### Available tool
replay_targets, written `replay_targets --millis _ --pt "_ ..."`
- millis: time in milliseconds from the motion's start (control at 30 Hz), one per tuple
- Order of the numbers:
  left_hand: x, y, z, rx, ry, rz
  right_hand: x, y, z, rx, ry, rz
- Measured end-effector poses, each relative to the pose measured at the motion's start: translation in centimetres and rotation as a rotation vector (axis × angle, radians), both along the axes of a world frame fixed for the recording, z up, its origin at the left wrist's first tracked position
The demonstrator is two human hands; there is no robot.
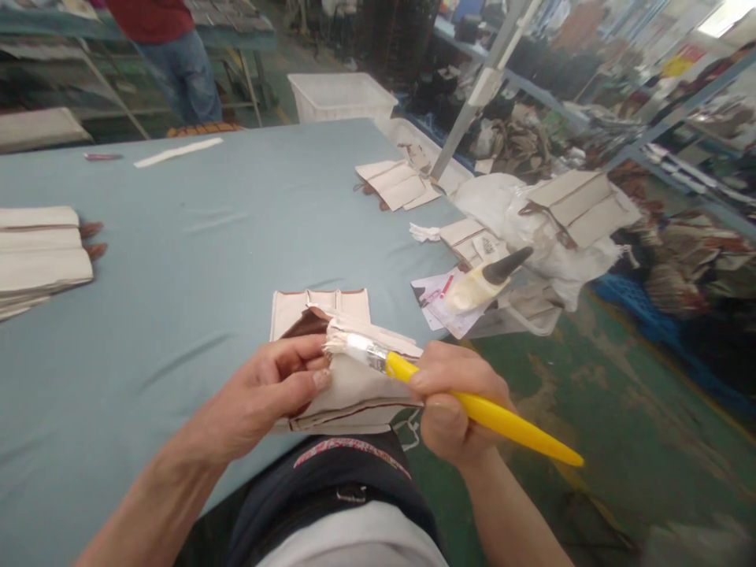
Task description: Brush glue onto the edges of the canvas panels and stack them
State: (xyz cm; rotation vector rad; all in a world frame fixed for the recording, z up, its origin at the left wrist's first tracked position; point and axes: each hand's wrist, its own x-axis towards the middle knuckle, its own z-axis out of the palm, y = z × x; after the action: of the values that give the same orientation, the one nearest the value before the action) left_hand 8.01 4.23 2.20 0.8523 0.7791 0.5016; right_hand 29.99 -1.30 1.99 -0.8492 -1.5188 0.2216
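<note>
My right hand [464, 402] grips a yellow-handled paintbrush [496, 417] near its metal collar. White matter coats the brush head, and its bristles touch the edge of a cream fabric piece [360, 382] with brown trim. With thumb and fingers, my left hand [272, 386] pinches the left edge of this piece, just beside the bristles. Under and behind it lies another cream panel [354, 303] with brown edging, at the front of the table. Right of these stands a pale bottle with a dark pointed nozzle [478, 285], tilted over some papers.
A grey-blue table [194, 260] spreads ahead. Stacked cream pieces [41, 252] lie at its left, with a white strip [177, 151] farther back. More cream pieces [395, 183] rest near a metal post [478, 94]. Behind stand a white bin [342, 98] and a person [177, 71].
</note>
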Motion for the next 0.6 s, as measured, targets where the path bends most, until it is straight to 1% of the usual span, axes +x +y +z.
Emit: replay_targets --millis 100,167,233,267,333,433,533,600 --pt "0.1 -0.1 0.0 -0.028 0.005 0.015 0.0 -0.2 0.1 0.007 -0.022 -0.038" --pt "0.2 -0.1 0.0 -0.032 0.018 0.018 0.0 -0.5 0.1 0.015 -0.033 -0.089" --pt "0.3 0.0 0.1 -0.031 0.034 0.008 -0.1 -0.7 0.1 0.053 -0.035 -0.134" --pt "0.4 0.0 0.2 -0.032 0.037 0.004 -0.1 -0.7 0.2 0.073 -0.041 -0.138" --pt "0.5 0.1 0.5 -0.030 0.048 0.015 -0.2 -0.6 0.3 0.088 -0.095 -0.099" --pt "0.4 0.0 0.7 -0.015 0.062 0.021 0.0 -0.6 0.7 0.063 -0.183 -0.054" --pt "0.2 -0.1 0.8 -0.011 0.043 -0.013 0.2 -1.0 0.9 0.037 -0.150 -0.103" --pt "0.2 -0.1 0.9 -0.014 0.031 -0.019 0.1 -1.3 0.8 0.010 -0.142 -0.085"
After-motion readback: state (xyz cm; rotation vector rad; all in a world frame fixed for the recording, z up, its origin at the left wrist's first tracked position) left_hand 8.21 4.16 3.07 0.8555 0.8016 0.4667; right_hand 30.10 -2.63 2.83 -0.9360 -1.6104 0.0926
